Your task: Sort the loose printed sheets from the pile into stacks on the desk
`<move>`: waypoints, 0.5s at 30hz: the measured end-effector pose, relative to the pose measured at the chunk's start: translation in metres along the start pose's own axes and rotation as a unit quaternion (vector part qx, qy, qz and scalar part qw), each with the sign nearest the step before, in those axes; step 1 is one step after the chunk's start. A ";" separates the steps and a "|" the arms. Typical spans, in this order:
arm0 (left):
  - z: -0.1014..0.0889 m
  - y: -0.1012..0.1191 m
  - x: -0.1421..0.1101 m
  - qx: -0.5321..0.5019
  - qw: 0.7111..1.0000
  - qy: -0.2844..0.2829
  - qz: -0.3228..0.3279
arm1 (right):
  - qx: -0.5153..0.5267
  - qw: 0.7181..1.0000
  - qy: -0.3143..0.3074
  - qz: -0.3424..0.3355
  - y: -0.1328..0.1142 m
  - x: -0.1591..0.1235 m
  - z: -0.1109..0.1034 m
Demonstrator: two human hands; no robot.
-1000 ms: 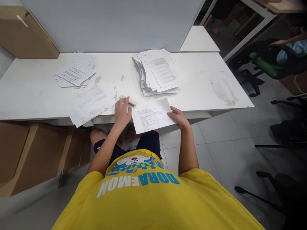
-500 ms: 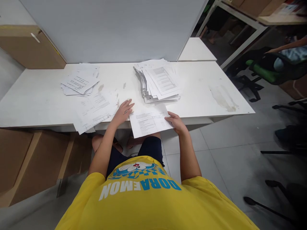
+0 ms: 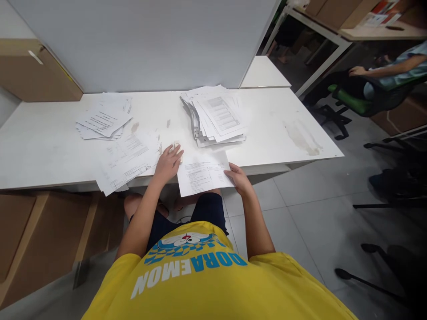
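A printed sheet of paper (image 3: 202,174) lies at the table's front edge, its near part sticking out over my lap. My right hand (image 3: 237,178) pinches its right edge between thumb and fingers. Just left of the sheet, my left hand (image 3: 169,163) rests on the tabletop with fingers apart. Something small and pale shows at its fingertips; I cannot make out what it is. Beyond the sheet stands a thick, uneven paper stack (image 3: 213,116). Farther left are a smaller paper pile (image 3: 104,119) and loose printed sheets (image 3: 125,160), whose lower corner overhangs the edge.
The white table (image 3: 267,133) carries brownish stains. A grey partition (image 3: 150,44) rises behind it, with a cardboard box (image 3: 40,71) at the back left. More cardboard (image 3: 50,231) stands below left. To the right, a person sits on a green-and-black office chair (image 3: 353,100).
The whole view has shifted slightly. My left hand has its fingers a little more bent over the tabletop beside the sheet. My right hand keeps its hold on the sheet's right edge.
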State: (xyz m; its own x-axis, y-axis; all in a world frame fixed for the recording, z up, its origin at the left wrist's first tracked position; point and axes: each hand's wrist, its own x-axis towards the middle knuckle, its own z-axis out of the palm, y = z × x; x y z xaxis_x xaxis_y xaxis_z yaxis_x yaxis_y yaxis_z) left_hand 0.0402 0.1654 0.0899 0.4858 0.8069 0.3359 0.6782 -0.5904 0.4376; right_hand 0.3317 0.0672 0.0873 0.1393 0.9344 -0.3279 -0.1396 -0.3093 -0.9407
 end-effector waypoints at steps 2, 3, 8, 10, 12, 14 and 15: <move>0.000 0.002 -0.001 0.006 1.000 0.001 -0.002 | 0.000 1.000 0.004 0.000 0.002 -0.002 0.001; 0.000 0.002 -0.001 0.006 1.000 0.000 -0.003 | -0.003 1.000 0.006 -0.001 0.003 -0.003 0.002; -0.002 0.003 -0.001 -0.009 1.000 -0.007 -0.014 | -0.062 0.998 -0.005 -0.022 0.002 -0.009 -0.002; -0.001 0.004 -0.002 -0.012 1.000 -0.001 -0.011 | -0.118 0.992 -0.020 -0.036 -0.005 -0.015 -0.009; 0.000 0.007 -0.003 -0.004 1.000 0.012 -0.006 | -0.183 0.982 -0.027 -0.042 -0.016 -0.021 -0.022; 0.000 0.009 -0.004 0.008 1.000 0.023 -0.002 | -0.215 0.976 -0.008 -0.042 -0.029 -0.025 -0.039; 0.000 0.010 -0.004 0.012 1.000 0.025 -0.001 | -0.209 0.977 0.018 -0.044 -0.034 -0.023 -0.047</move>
State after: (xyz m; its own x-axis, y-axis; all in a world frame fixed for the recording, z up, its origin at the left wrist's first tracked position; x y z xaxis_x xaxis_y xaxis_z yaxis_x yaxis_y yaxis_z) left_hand 0.0452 0.1557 0.0928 0.4571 0.8055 0.3771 0.6925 -0.5884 0.4175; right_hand 0.3797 0.0475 0.1230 0.1675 0.9564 -0.2391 0.2865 -0.2793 -0.9165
